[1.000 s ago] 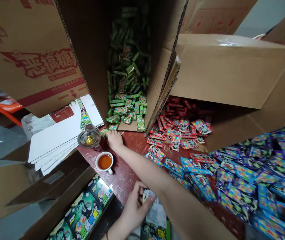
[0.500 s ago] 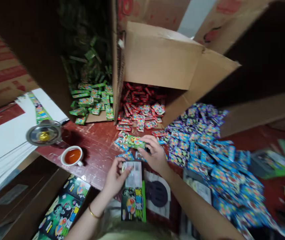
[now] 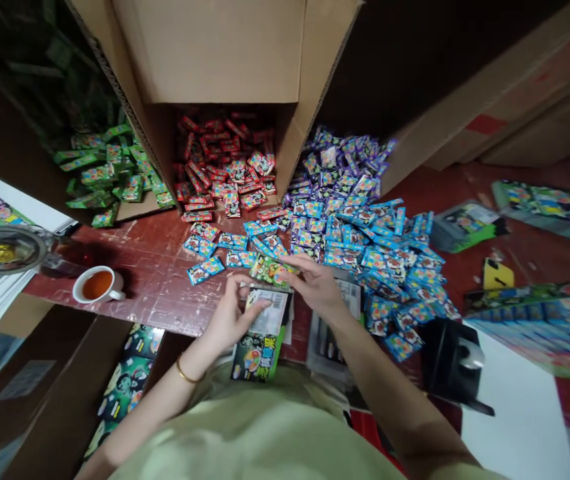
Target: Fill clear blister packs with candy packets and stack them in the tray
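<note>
My left hand (image 3: 235, 313) grips the upper end of a black-and-green printed candy box (image 3: 256, 353), thumb across its pale barcode panel. The box lies tilted in front of my body. My right hand (image 3: 317, 287) pinches a small green candy packet (image 3: 267, 269) just above the box's far end. Whether packet and box touch, I cannot tell. Beyond my hands lie several loose blue candy packets (image 3: 206, 271). A heap of blue packets (image 3: 379, 260) spreads to the right of my right hand.
Cartons at the back hold green packets (image 3: 109, 167), red packets (image 3: 225, 167) and purple packets (image 3: 345, 160). At left stand a cup of tea (image 3: 97, 285) and a metal-rimmed strainer (image 3: 5, 250). A black tape dispenser (image 3: 455, 363) sits at right, near stacked printed packaging (image 3: 467, 227).
The view has swung right and down. My right hand has brought the green packet closer to the far end of the box, which my left hand still holds.
</note>
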The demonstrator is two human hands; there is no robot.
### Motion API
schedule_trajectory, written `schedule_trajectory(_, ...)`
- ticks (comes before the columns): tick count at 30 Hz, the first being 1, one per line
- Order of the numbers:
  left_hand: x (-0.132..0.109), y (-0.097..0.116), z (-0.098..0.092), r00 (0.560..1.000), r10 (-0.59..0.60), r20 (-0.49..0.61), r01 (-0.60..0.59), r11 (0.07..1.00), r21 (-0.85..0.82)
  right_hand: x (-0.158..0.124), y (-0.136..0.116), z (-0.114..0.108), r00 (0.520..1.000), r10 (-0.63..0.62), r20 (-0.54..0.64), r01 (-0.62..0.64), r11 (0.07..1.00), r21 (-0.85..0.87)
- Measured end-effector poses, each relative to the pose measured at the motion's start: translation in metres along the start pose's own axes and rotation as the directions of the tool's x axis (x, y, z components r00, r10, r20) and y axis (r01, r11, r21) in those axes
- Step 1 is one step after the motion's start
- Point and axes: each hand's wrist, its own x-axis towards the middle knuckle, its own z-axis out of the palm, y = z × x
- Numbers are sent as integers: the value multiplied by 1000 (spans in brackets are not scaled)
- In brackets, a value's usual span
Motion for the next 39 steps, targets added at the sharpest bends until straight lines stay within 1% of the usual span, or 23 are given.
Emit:
schedule_trajectory(2, -2, -3, 1, 1000, -22, 2, 22, 997, -68, -6, 3, -12, 993, -5, 122, 17, 995, -95)
schedule_trajectory(4, -3, -5, 0, 999, -43, 19, 45, 993, -112, -10, 5, -19, 981, 10, 192, 12, 993, -117)
schedule_trajectory(7, -3, -5, -3, 998, -20, 52, 25, 994, -110, -15, 8, -18, 971, 15, 238, 11, 994, -109)
schedule_trajectory(10, 1, -4, -10, 994, 45, 100, -42, 998, -38, -19, 15, -8, 965, 20, 262, -5, 999, -54)
schedule_trajectory(13, 5, -6, -15, 993, 61, 105, -64, 998, 18, -26, 24, 3, 974, 56, 220, -62, 998, 20)
schedule_trajectory(16, 5, -9, -14, 994, 62, 87, -64, 998, 15, -36, 31, 12, 983, 86, 162, -95, 994, 50)
schedule_trajectory(17, 4, -10, -12, 995, 70, 65, -70, 998, -11, -39, 32, 15, 989, 91, 120, -99, 993, 69)
schedule_trajectory(19, 0, -12, -6, 997, 74, -23, -75, 994, -81, -47, 32, 23, 995, 99, -22, -95, 986, 139)
schedule_trajectory(21, -5, -15, 0, 992, 53, -118, -69, 989, -130, -53, 31, 33, 976, 132, -176, -94, 973, 211)
schedule_trajectory(22, -8, -16, 3, 989, 48, -142, -66, 990, -126, -56, 31, 38, 962, 149, -228, -98, 971, 220)
schedule_trajectory(24, -11, -18, 5, 988, 65, -140, -73, 996, -55, -60, 31, 47, 949, 150, -278, -103, 979, 178)
schedule_trajectory(26, -10, -19, 5, 990, 95, -106, -91, 995, 36, -62, 30, 54, 955, 96, -279, -68, 992, 108)
schedule_trajectory(28, -5, -18, 2, 983, 156, -92, -145, 982, 119, -62, 28, 59, 959, 31, -281, -15, 998, 61)
schedule_trajectory(30, 0, -17, -1, 966, 242, -95, -229, 965, 130, -61, 26, 60, 950, 26, -312, -8, 998, 58)
schedule_trajectory(32, 4, -16, -3, 949, 292, -122, -284, 956, 75, -61, 24, 60, 935, 48, -352, -35, 998, 44)
schedule_trajectory(34, 4, -16, -5, 952, 276, -134, -277, 961, 14, -61, 23, 57, 943, 40, -332, -36, 999, 16)
schedule_trajectory(36, 4, -14, -7, 962, 254, -99, -252, 967, 41, -60, 23, 53, 967, 24, -255, -23, 1000, 5)
schedule_trajectory(37, 5, -13, -8, 970, 227, -83, -223, 973, 56, -59, 23, 51, 975, 32, -220, -29, 999, 17)
schedule_trajectory(39, 7, -11, -9, 987, 137, -88, -133, 990, 48, -57, 24, 47, 980, 101, -174, -92, 994, 56)
